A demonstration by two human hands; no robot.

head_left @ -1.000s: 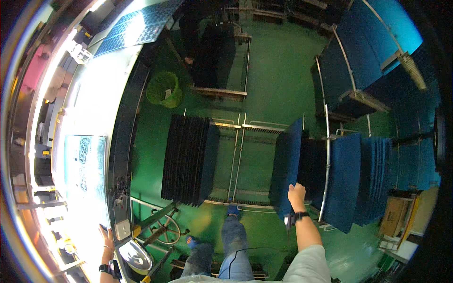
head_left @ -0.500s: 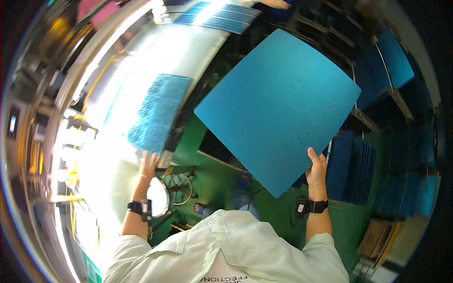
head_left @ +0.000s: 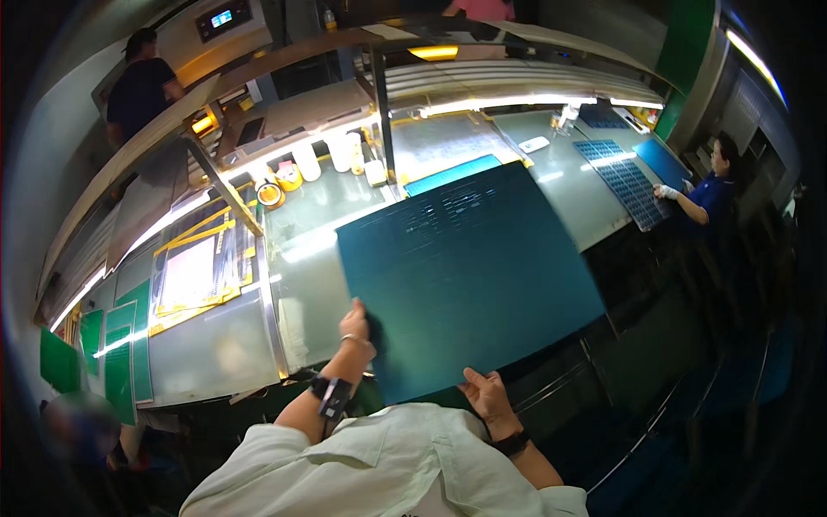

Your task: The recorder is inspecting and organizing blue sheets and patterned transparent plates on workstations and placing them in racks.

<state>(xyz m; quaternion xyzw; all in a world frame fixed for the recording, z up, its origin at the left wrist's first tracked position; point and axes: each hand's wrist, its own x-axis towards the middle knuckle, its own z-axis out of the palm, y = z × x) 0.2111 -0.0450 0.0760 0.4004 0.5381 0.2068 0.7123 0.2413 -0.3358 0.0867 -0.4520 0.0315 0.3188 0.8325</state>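
A large, flat blue-green panel (head_left: 474, 284) is tilted in front of me, its far part over the lit bench. Streaks of light shine on its upper surface. My right hand (head_left: 489, 398) grips its near edge, thumb on top and the other fingers partly hidden. At its left edge, my left hand (head_left: 354, 326) holds the panel with fingers mostly out of sight behind it. Just beyond the far edge lies a brighter blue sheet (head_left: 452, 175) on the bench, partly covered by the panel.
The long lit bench (head_left: 301, 284) runs across under a shelf frame. Tape rolls (head_left: 270, 194) and white containers stand at its back. Yellow-edged sheets (head_left: 200, 271) and green boards (head_left: 121, 362) lie left. A co-worker (head_left: 711, 189) handles a gridded blue panel (head_left: 622, 177) at right.
My view has swung to face the bench. The large panel has come round in front of me, and my left hand, empty before, now holds its left edge. My right hand keeps its grip.
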